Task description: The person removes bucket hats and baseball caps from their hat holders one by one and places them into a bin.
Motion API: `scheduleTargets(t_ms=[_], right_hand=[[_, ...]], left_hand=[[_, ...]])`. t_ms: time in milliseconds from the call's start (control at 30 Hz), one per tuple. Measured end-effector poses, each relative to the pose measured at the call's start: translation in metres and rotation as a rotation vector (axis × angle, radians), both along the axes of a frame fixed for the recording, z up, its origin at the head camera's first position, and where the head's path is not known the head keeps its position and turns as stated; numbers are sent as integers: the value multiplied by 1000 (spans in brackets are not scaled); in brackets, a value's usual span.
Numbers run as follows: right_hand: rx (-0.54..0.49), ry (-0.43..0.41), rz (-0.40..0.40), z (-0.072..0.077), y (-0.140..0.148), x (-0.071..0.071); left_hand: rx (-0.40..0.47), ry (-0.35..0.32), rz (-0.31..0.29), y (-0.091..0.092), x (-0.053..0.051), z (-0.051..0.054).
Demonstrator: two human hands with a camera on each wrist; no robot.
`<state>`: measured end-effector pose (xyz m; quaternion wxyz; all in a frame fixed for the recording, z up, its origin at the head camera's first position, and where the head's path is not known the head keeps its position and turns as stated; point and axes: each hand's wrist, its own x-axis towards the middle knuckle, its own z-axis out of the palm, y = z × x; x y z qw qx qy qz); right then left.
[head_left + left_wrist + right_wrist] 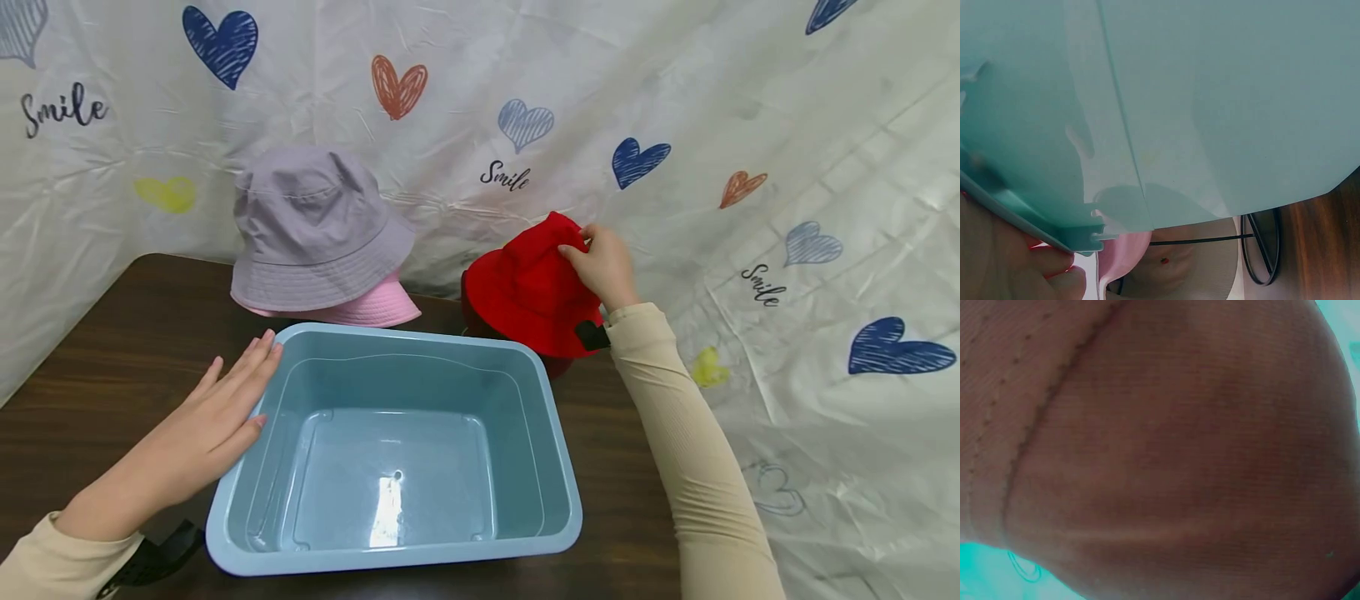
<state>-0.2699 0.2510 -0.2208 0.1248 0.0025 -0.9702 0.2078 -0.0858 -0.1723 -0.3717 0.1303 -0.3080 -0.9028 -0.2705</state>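
In the head view my right hand pinches the crown of a red bucket hat at the back right. That hat lies tilted over something dark red, mostly hidden. Hat fabric with stitch lines fills the right wrist view, where no fingers show. My left hand, fingers straight, rests at the left rim of a blue plastic basin with nothing in it. The left wrist view shows the basin's outer wall and a few fingertips at its rim.
Behind the basin a grey-lilac bucket hat sits over a pink one. A black wire frame shows beside them in the left wrist view. Everything stands on a dark wood table, backed by a white heart-printed sheet.
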Motion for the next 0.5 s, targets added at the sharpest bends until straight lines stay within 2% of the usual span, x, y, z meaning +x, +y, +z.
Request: scheduleTargets(t_ms=[100,267,500], right_hand=[[-29,72,5,-1,2,0],[-165,143,-22,1,2,-1],[-333,120,-76,4,3,-1]], left_hand=[[3,0,-2,0,0,0],[7,13,-3,0,0,0],[12,13,-5,0,1,1]])
